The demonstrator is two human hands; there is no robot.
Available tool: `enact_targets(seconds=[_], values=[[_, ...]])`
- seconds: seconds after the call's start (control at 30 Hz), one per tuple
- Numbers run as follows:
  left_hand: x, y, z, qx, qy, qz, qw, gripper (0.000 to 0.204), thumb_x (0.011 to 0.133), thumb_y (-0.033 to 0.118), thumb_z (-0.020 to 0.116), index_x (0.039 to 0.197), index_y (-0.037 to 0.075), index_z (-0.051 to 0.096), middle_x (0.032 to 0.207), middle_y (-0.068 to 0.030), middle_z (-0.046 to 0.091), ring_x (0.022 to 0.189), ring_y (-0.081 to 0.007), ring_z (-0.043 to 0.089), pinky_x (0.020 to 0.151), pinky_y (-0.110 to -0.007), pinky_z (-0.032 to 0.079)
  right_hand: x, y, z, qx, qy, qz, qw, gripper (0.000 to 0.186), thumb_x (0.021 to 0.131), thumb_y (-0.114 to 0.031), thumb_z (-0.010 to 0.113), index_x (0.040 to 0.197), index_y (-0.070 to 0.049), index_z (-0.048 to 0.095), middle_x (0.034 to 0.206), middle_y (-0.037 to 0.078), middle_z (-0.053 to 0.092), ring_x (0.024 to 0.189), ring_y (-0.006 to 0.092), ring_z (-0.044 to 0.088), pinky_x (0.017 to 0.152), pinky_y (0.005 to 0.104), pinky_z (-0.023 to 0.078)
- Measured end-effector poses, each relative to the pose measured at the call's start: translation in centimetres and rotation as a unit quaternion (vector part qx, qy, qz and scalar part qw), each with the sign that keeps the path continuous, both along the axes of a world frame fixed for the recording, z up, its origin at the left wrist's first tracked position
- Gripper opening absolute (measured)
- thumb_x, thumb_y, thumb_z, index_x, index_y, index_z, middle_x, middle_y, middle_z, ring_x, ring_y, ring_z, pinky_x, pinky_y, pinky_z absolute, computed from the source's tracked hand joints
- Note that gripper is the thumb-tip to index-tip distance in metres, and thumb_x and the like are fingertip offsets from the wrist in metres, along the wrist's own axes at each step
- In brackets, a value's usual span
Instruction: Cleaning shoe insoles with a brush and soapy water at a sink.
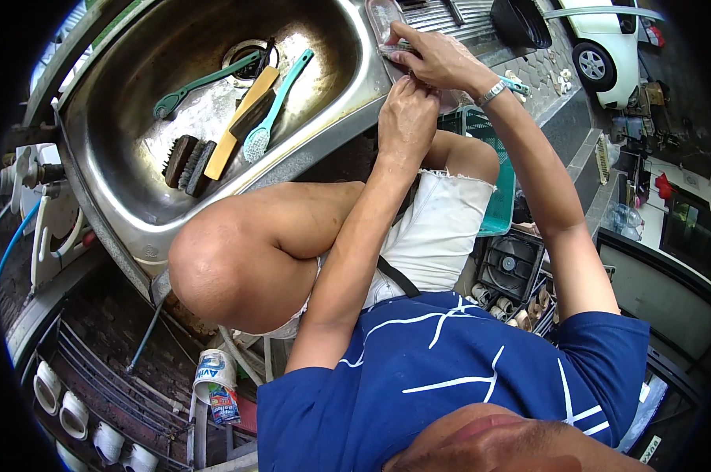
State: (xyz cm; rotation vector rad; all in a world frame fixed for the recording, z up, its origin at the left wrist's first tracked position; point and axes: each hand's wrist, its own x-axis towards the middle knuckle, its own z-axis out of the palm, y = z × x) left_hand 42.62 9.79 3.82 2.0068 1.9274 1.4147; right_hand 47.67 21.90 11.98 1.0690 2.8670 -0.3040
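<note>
At the sink's right rim, my right hand (447, 61) is closed round a brush; its teal handle end (516, 86) shows beyond my wrist. My left hand (407, 118) is closed just below it, fingers against the right hand, and hides whatever it grips. A pale, see-through piece (382, 17) lies under my right fingertips; its kind is unclear. Inside the metal sink (147, 226) are a turquoise brush (270, 118), a darker green brush (202, 88), a brush with a yellow wooden back (241, 122) and dark-bristled brushes (180, 160).
A black container (521, 23) stands on the ribbed drainboard (489, 35). Beside my knee is a green plastic basket (499, 206). Shoes on a rack (74, 414) are at lower left, near a white bucket (215, 366). A white car (607, 55) stands at upper right.
</note>
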Motion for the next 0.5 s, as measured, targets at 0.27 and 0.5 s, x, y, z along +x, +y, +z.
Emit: enact_targets(seconds=[0.27, 0.5], values=[[0.2, 0.0, 1.1, -0.012, -0.036, -0.029, 0.999, 0.016, 0.076, 0.002, 0.061, 0.087, 0.003, 0.073, 0.088, -0.0135, 0.071, 0.096, -0.0273, 0.067, 0.098, -0.037, 0.048, -0.5, 0.3, -0.2, 0.027, -0.004, -0.027, 0.999, 0.026, 0.097, -0.028, 0.057, 0.117, -0.010, 0.051, 0.087, 0.026, 0.067, 0.087, 0.0456, 0.065, 0.073, 0.0530, 0.048], [0.3, 0.0, 0.2, -0.056, 0.005, -0.022, 0.998, 0.024, 0.079, 0.003, 0.061, 0.101, 0.002, 0.071, 0.097, -0.0136, 0.071, 0.101, -0.0268, 0.067, 0.097, -0.037, 0.048, 0.7, 0.2, 0.3, -0.065, -0.061, 0.017, 0.996, 0.030, 0.097, -0.027, 0.058, 0.120, -0.010, 0.049, 0.082, 0.024, 0.067, 0.080, 0.0442, 0.066, 0.070, 0.0518, 0.048]])
